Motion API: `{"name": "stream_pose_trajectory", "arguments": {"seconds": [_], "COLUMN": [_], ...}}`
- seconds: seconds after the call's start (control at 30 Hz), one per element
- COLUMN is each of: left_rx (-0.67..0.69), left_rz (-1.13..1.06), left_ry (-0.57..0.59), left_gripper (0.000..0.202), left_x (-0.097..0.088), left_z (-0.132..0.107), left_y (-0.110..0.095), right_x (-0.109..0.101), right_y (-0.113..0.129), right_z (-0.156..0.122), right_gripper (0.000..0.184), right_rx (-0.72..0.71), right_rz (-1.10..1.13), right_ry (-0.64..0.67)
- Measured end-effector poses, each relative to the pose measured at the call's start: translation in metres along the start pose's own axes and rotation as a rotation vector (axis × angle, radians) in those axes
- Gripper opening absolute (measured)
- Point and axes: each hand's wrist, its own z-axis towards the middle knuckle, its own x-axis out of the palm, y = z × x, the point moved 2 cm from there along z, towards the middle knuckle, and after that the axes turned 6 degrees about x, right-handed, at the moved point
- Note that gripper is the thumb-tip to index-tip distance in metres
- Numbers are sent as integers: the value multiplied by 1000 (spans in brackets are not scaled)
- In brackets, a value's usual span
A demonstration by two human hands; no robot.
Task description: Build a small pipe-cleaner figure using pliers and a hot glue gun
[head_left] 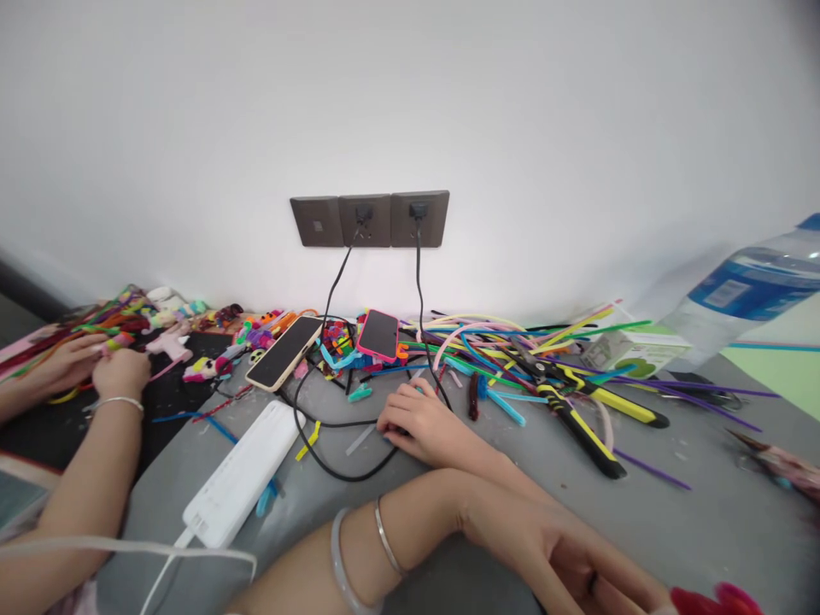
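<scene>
My left arm, with two bangles on it, crosses over my right forearm. At the lower right, my left hand has its fingers bent together at a red and pink fuzzy pipe-cleaner piece, partly cut off by the frame edge. Further back, my right hand rests palm down on the grey table with curled fingers, beside a black cable. What lies under those fingers is hidden. A short clear strip and a yellow pipe-cleaner bit lie just left of it.
Many loose pipe cleaners and yellow-black pliers lie along the wall. Two phones, a white power strip, a box and a tilted water bottle are nearby. A co-worker's hands handle fuzzy pieces at left.
</scene>
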Motion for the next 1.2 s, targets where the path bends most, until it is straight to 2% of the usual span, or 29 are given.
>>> {"name": "stream_pose_trajectory", "arguments": {"seconds": [0.07, 0.13, 0.23, 0.33, 0.43, 0.53, 0.67, 0.73, 0.8, 0.9, 1.03, 1.13, 1.2], "left_rx": [28, 115, 251, 191, 138, 236, 524, 634, 696, 749, 812, 744, 689], "left_rz": [41, 132, 235, 220, 176, 178, 153, 120, 125, 153, 306, 480, 587], "left_ry": [-49, -3, -57, -90, -170, -315, -548, -619, -681, -846, -1129, -1318, -1399], "left_gripper": [28, 38, 42, 48, 54, 53, 61, 56, 53, 54, 48, 39, 35], "left_x": [6, 12, 14, 12, 11, 14, 19, 18, 14, 8, 0, -8, -11], "left_z": [-3, -7, -14, -17, -20, -25, -33, -36, -39, -43, -50, -55, -57], "left_y": [-6, -11, -12, -7, -6, -15, -35, -42, -46, -51, -56, -57, -55], "right_x": [-2, -4, -4, -7, -17, -37, -67, -82, -96, -117, -145, -164, -173], "right_y": [-2, -5, -8, -11, -17, -32, -58, -68, -74, -77, -81, -83, -81], "right_z": [-3, -5, -8, -10, -12, -17, -26, -32, -39, -51, -68, -80, -87], "right_gripper": [9, 9, 9, 9, 9, 6, 12, 20, 25, 30, 29, 27, 23], "right_rx": [61, 102, 143, 177, 243, 360, 510, 560, 591, 617, 651, 663, 665], "right_rz": [14, 29, 41, 57, 192, 463, 757, 858, 923, 935, 851, 723, 643], "right_ry": [-3, 5, 12, -6, -71, -198, -349, -387, -359, -337, -435, -487, -450]}}
